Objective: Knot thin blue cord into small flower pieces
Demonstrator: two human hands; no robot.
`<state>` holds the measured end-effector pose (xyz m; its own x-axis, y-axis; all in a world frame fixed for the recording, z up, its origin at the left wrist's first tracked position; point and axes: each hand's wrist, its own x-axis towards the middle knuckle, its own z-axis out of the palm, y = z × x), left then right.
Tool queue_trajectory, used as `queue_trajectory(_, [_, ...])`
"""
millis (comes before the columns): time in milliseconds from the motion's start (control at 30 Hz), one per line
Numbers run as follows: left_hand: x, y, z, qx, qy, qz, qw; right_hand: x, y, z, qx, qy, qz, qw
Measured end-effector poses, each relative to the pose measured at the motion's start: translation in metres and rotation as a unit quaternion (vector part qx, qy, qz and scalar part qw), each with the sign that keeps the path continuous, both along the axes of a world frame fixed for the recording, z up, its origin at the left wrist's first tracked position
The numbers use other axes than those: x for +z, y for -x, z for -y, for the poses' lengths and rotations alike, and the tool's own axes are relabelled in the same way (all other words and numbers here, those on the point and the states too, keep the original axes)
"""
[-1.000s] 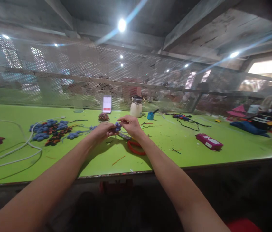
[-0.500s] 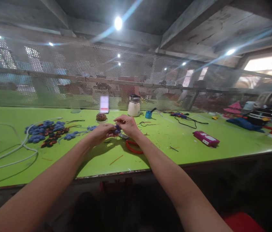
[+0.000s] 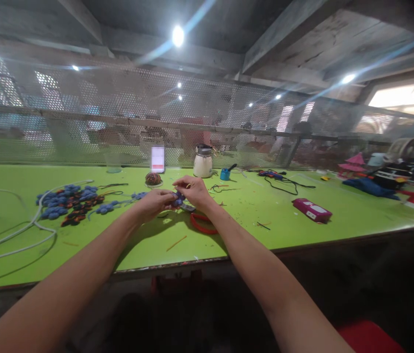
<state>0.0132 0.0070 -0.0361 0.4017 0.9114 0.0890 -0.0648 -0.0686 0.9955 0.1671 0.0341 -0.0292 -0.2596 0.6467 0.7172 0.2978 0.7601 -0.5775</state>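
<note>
A small blue-purple crocheted piece (image 3: 178, 199) is pinched in the closed fingers of my left hand (image 3: 155, 202), just above the table. My right hand (image 3: 195, 192) meets it from the right, thumb and fingertips drawn together at the piece's upper edge. A thin gold-coloured bit shows at the right fingers; whether it is a tool or a ring I cannot tell. Beneath my right wrist lie scissors with red handles (image 3: 202, 226), partly covered. Blue yarn runs left from my left hand to more blue crocheted flowers (image 3: 106, 208).
A pile of blue and dark-orange crocheted flowers (image 3: 55, 205) and a white cable (image 3: 39, 215) lie left. Behind my hands stand a yarn ball (image 3: 153, 179), a lit phone (image 3: 158, 160), a cream jug (image 3: 203, 165) and a blue pot (image 3: 225, 174). A magenta packet (image 3: 311, 211) is right.
My right fingers have shifted slightly at the blue piece, and the gold-coloured bit shows more clearly. My left hand keeps its hold. The whole view has moved a little.
</note>
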Motion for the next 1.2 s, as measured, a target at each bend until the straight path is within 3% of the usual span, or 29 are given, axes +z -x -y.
queue_trajectory(167, [0.002,0.0,-0.002,0.029,0.004,0.017,0.999,-0.001,-0.004,-0.007,-0.065,0.036,0.036,0.997])
queue_trajectory(300, [0.011,0.003,-0.003,0.103,0.011,0.08,0.991,-0.003,-0.012,-0.015,-0.139,0.097,0.065,0.983])
queue_trajectory(533, [0.024,0.024,-0.009,0.227,0.021,0.222,0.948,-0.007,-0.028,-0.03,-0.232,0.139,0.057,0.961])
queue_trajectory(800, [0.024,0.027,-0.012,0.267,0.032,0.27,0.925,-0.015,-0.031,-0.037,-0.264,0.187,0.065,0.944])
queue_trajectory(933, [0.024,0.027,-0.013,0.267,0.043,0.275,0.923,0.002,-0.033,-0.034,-0.27,0.198,0.109,0.936])
queue_trajectory(1100, [0.025,0.026,-0.012,0.262,0.049,0.278,0.923,0.035,-0.061,-0.025,-0.261,0.176,0.229,0.921])
queue_trajectory(1200, [0.022,0.022,-0.011,0.242,0.045,0.256,0.935,0.037,-0.077,-0.014,-0.22,0.17,0.329,0.903])
